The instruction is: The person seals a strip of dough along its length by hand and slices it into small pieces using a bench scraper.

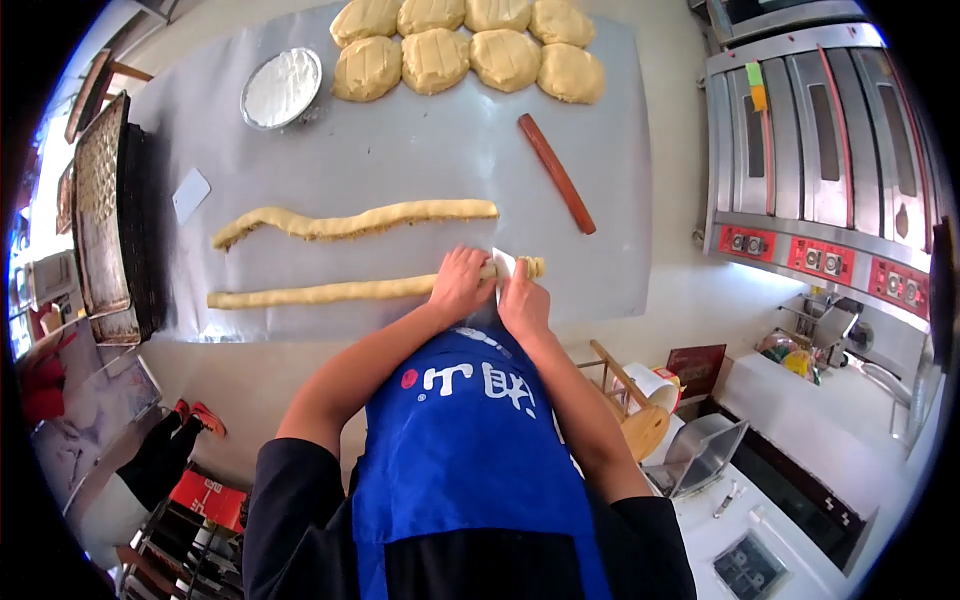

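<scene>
A long dough rope (330, 292) lies across the near part of the metal table. My left hand (460, 284) is closed over its right end, fingertips on the dough. In my right hand (523, 303) is a white dough scraper (503, 266), held on edge at the rope's end, right beside my left fingers. Just right of the scraper sit several small cut dough pieces (537, 267), partly hidden by it. Behind, a second, wavy dough rope (370, 217) with a brown filling showing along its lower side lies apart from both hands.
Several large dough mounds (435, 57) stand at the table's far edge, near a bowl of white flour (281, 88). A wooden rolling pin (556, 174) lies right, a white card-like scraper (191, 195) left. Dark baking trays (105, 220) flank the table; ovens (820, 140) stand right.
</scene>
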### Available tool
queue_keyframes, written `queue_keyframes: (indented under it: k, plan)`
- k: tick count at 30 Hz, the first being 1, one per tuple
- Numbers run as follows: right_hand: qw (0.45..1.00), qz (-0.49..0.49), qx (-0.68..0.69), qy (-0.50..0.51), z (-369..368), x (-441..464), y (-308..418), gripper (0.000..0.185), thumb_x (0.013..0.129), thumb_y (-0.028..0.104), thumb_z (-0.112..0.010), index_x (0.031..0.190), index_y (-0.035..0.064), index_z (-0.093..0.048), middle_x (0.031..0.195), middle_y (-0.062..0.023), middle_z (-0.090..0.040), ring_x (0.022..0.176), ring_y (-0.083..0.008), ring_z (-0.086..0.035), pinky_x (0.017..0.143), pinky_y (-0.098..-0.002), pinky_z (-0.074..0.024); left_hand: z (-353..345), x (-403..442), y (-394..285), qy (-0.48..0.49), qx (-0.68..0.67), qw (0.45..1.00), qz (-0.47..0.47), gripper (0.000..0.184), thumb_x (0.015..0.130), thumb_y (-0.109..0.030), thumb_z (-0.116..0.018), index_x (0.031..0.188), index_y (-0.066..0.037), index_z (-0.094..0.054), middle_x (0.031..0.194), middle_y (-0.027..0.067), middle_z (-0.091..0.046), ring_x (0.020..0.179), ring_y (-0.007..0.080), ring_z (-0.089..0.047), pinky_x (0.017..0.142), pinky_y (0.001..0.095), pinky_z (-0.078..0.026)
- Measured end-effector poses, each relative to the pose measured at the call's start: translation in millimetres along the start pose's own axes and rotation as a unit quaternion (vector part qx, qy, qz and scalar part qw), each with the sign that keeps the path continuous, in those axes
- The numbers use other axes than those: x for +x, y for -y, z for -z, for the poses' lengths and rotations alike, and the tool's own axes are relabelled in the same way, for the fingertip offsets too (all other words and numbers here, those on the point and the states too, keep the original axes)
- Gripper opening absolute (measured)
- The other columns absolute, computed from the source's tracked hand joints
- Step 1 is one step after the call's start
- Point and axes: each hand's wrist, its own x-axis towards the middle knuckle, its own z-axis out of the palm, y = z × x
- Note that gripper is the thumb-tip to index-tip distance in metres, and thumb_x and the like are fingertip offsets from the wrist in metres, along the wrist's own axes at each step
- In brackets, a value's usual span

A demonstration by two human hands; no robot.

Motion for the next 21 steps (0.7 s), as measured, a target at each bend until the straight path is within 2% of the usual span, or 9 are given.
queue_keyframes:
  k: [2,4,6,10,14,16,18,21]
  plan:
    - [0.999,0.026,0.024,-0.04,11,-5,0,0.034,0.099,0.015,-0.061,0.126,-0.0016,-0.049,0.073,-0.0227,-0.071,0.068,-0.0438,-0.071,0.057,-0.0529,-0.0539,3,1,2,-0.028,-0.026,0.999,0.01,0.024,0.084,-0.019,-0.076,0.103,-0.007,-0.068,0.102,0.0126,-0.065,0.103,0.0355,-0.058,0.089,0.0462,-0.046]
    - [0.999,0.032,0.014,-0.028,24,-6,12,0.029,0.1,0.017,-0.057,0.122,-0.0002,-0.048,0.073,-0.0207,-0.072,0.066,-0.0408,-0.073,0.056,-0.0517,-0.0555,9,-3,3,0.019,0.001,1.0,0.018,0.024,0.083,-0.019,-0.076,0.102,-0.007,-0.068,0.102,0.0127,-0.065,0.103,0.0355,-0.058,0.089,0.0464,-0.045]
    - [0.995,0.039,-0.036,0.079,30,1,22,0.029,0.098,0.016,-0.059,0.121,0.0,-0.048,0.074,-0.021,-0.072,0.066,-0.0402,-0.073,0.056,-0.0513,-0.0559,7,-3,3,0.021,0.014,1.0,0.019,0.023,0.083,-0.019,-0.076,0.1,-0.007,-0.068,0.1,0.0123,-0.065,0.102,0.0349,-0.059,0.089,0.0456,-0.045]
    - [0.993,0.039,-0.06,0.092,5,6,35,0.028,0.097,0.014,-0.059,0.119,0.0009,-0.049,0.074,-0.0212,-0.072,0.066,-0.0395,-0.073,0.056,-0.0508,-0.0559,4,-3,9,0.036,0.046,0.998,0.02,0.022,0.082,-0.02,-0.076,0.098,-0.007,-0.069,0.099,0.0118,-0.066,0.102,0.0342,-0.059,0.089,0.045,-0.045]
    - [0.998,0.042,-0.038,0.018,-18,-2,24,0.026,0.098,0.017,-0.058,0.119,0.0029,-0.049,0.074,-0.0217,-0.073,0.066,-0.0403,-0.073,0.056,-0.0514,-0.0556,9,-1,10,0.057,0.058,0.996,0.02,0.025,0.082,-0.02,-0.076,0.101,-0.006,-0.068,0.101,0.0122,-0.065,0.103,0.0344,-0.059,0.089,0.0451,-0.045]
    - [1.0,0.013,-0.018,0.019,-8,0,17,0.029,0.099,0.02,-0.059,0.12,0.0023,-0.049,0.074,-0.0221,-0.072,0.066,-0.0413,-0.072,0.056,-0.0527,-0.055,11,-7,4,-0.025,-0.017,0.999,-0.014,0.029,0.082,-0.017,-0.077,0.107,-0.006,-0.066,0.104,0.0131,-0.064,0.104,0.0357,-0.058,0.09,0.0455,-0.046]
    - [0.999,-0.007,-0.005,0.035,8,-3,16,0.032,0.099,0.016,-0.061,0.124,-0.0003,-0.049,0.072,-0.0222,-0.07,0.067,-0.0432,-0.071,0.059,-0.054,-0.0544,15,-8,7,-0.02,-0.021,1.0,0.006,0.029,0.082,-0.016,-0.078,0.107,-0.006,-0.067,0.104,0.0129,-0.064,0.105,0.0353,-0.058,0.091,0.0456,-0.046]
    - [0.999,0.035,0.033,-0.001,25,-10,27,0.032,0.098,0.015,-0.06,0.125,-0.0008,-0.049,0.072,-0.0225,-0.07,0.067,-0.0429,-0.072,0.059,-0.0535,-0.0547,16,-14,12,0.014,0.02,1.0,0.013,0.03,0.081,-0.02,-0.078,0.105,-0.006,-0.066,0.103,0.0129,-0.064,0.102,0.0344,-0.058,0.091,0.0459,-0.044]
